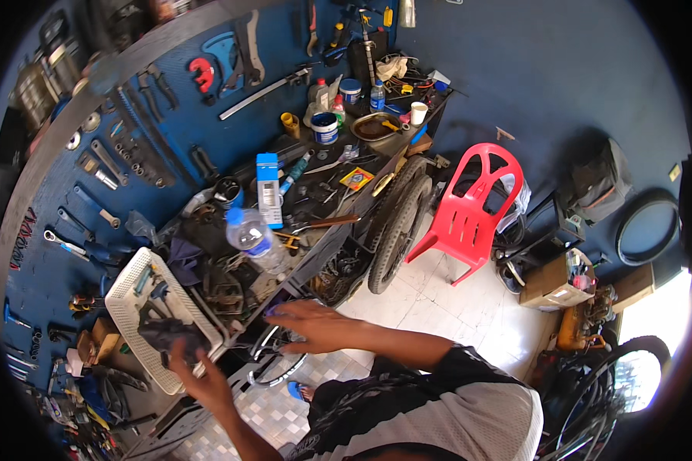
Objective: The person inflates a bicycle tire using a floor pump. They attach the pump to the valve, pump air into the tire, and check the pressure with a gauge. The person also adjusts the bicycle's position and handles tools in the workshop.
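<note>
My left hand [200, 376] is at the white plastic basket [121, 296], its fingers on a crumpled dark rag [169, 336]. Both hand and rag are blurred by motion, and the rag hides part of what lies in the basket. Beyond it in the basket are some hand tools [146, 280]. My right hand [311, 324] reaches left over the bench's front edge with its fingers stretched out, holding nothing that I can see. Past its fingertips a clear water bottle with a blue cap [257, 244] stands on the cluttered bench, next to a blue-and-white box [267, 190].
Wrenches, pliers and saws hang on the blue tool wall [181, 131]. Tubs, bottles and an oily metal pan [375, 127] crowd the far end of the bench. Bicycle tyres [400, 223] lean against the bench, with a red plastic chair [469, 211] beside them. A cardboard box [553, 283] stands farther right.
</note>
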Motion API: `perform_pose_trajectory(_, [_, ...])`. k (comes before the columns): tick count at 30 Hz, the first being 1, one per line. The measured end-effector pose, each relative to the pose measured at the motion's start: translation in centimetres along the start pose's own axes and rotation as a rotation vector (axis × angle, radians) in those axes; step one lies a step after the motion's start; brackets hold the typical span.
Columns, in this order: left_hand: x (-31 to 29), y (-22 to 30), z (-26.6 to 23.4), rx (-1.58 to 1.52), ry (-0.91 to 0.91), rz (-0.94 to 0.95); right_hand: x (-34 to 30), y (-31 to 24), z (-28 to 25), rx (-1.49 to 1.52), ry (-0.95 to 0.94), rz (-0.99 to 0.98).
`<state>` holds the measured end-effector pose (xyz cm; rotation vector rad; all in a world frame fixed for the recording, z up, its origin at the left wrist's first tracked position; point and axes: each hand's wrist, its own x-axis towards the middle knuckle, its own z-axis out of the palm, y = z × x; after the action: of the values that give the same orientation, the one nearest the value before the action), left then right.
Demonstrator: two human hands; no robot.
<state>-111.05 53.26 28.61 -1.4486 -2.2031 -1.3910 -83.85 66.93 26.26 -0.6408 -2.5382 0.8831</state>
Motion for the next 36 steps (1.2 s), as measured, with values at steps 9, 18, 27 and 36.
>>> perform_pose_trajectory(9, [-4.7, 20.7, 18.2, -0.377, -0.648, 0.117, -13.3, 12.1, -16.5, -0.024, 0.105, 0.259])
perform_pose_trajectory(18, [-2.9, 22.0, 26.7, -0.268, -0.794, 0.101, -11.3, 19.7, -22.4, -0.067, 0.141, 0.27])
perform_pose_trajectory(27, [5.8, 18.5, 38.4, -0.165, -0.567, 0.038, -10.7, 28.0, -27.8, -0.088, 0.01, 0.406])
perform_pose_trajectory(36, [15.1, 9.4, 46.7, 0.555, -0.379, -0.399, -6.9, 36.7, -29.6, -0.041, -0.127, 0.336])
